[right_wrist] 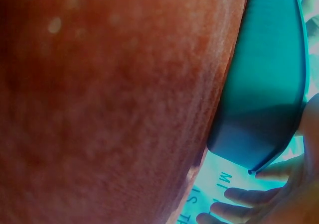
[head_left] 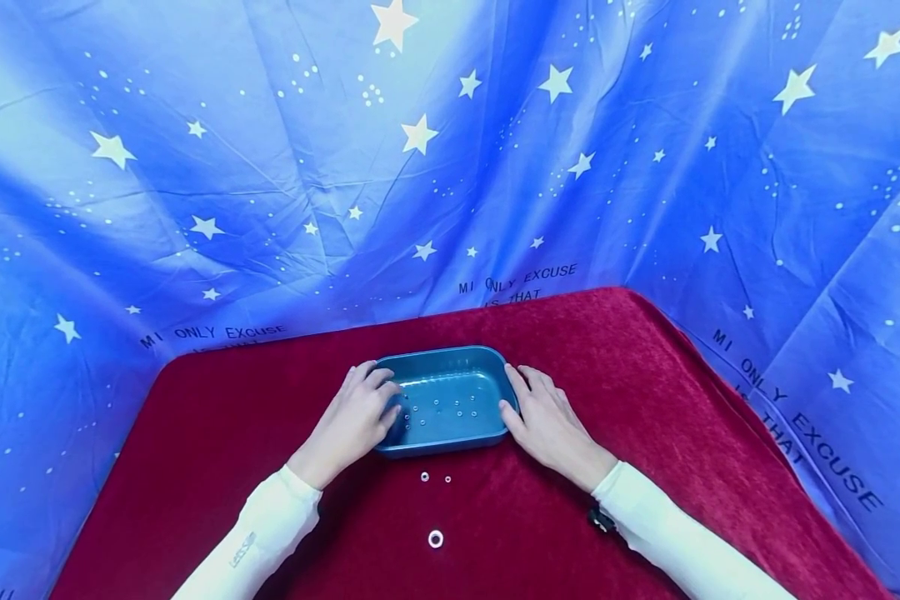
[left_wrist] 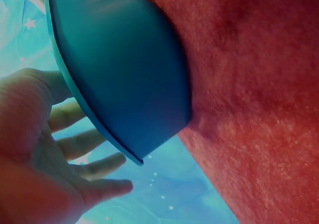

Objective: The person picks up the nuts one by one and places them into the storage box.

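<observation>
A blue-green rectangular tray [head_left: 442,444] stands on the red cloth with several tiny silvery rings [head_left: 437,402], like small nuts, scattered over its floor. My left hand [head_left: 355,412] lies over the tray's left end, fingers reaching past the rim to the inside. From the left wrist, the thumb and spread fingers [left_wrist: 82,143] pass behind the rim. At the opposite end, my right hand [head_left: 551,417] rests thumb and forefinger on the rim. In the right wrist view its other fingers [right_wrist: 249,196] extend loosely beyond the tray's corner.
Two small rings, one on the left [head_left: 424,477] and a tinier one [head_left: 447,479], lie in front of the tray. Closer to me is a larger silvery ring [head_left: 436,539]. A blue star-patterned curtain [head_left: 420,200] hangs behind the red-covered table [head_left: 217,425].
</observation>
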